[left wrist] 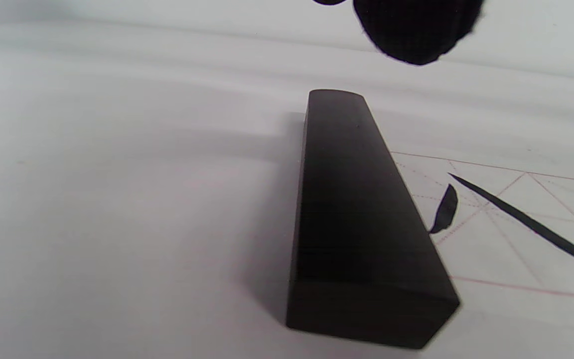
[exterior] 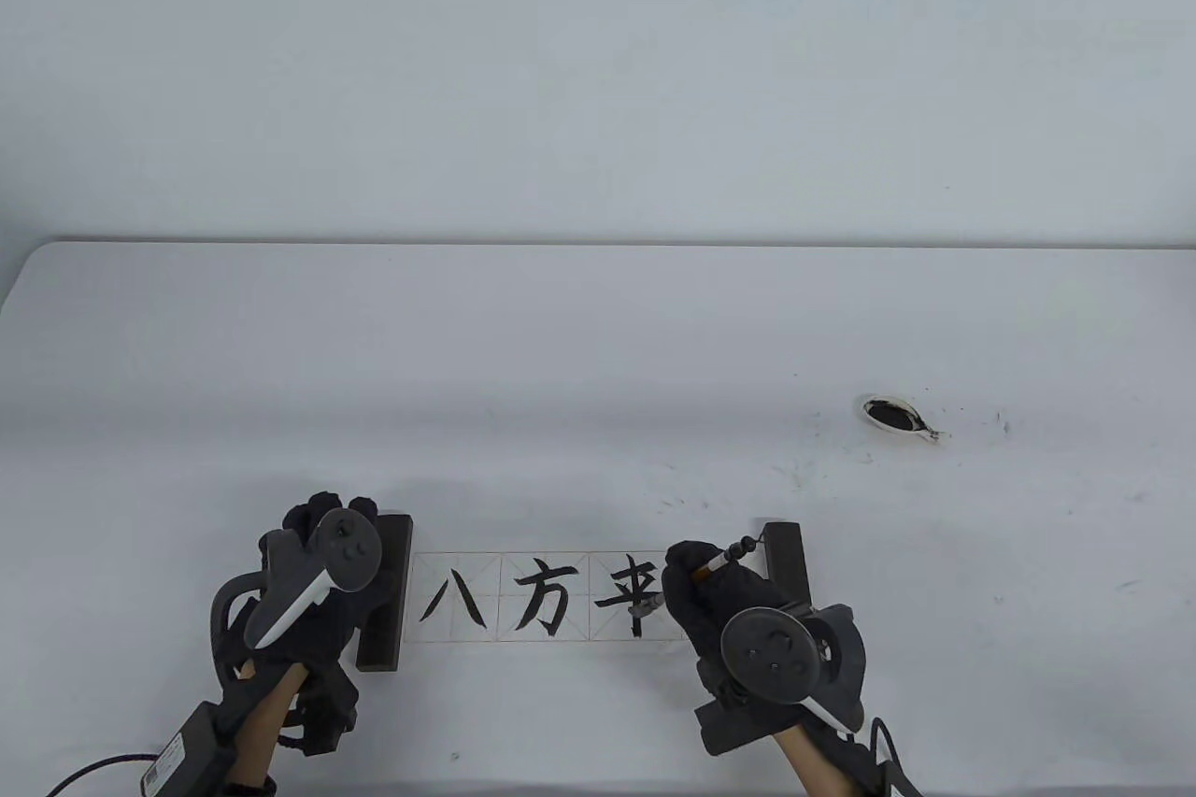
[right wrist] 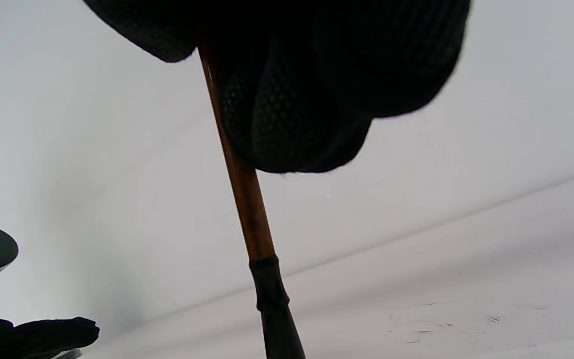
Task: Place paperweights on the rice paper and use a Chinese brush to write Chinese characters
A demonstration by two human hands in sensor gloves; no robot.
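Note:
A strip of gridded rice paper (exterior: 486,568) lies near the table's front edge. It carries two finished-looking black characters and a third one (exterior: 624,596). A dark paperweight (exterior: 385,591) lies across its left end and another paperweight (exterior: 787,559) across its right end. My left hand (exterior: 322,517) rests just left of the left paperweight (left wrist: 357,214), holding nothing, with one fingertip (left wrist: 416,30) over its far end. My right hand (exterior: 690,571) grips the brush (right wrist: 244,199). The brush tip (exterior: 643,610) is at the third character's lower right.
A small white ink dish (exterior: 895,417) with black ink sits to the right, further back, with ink specks on the table around it. The white table's far edge (exterior: 598,244) runs across the middle of the view. Cables trail from both wrists at the bottom.

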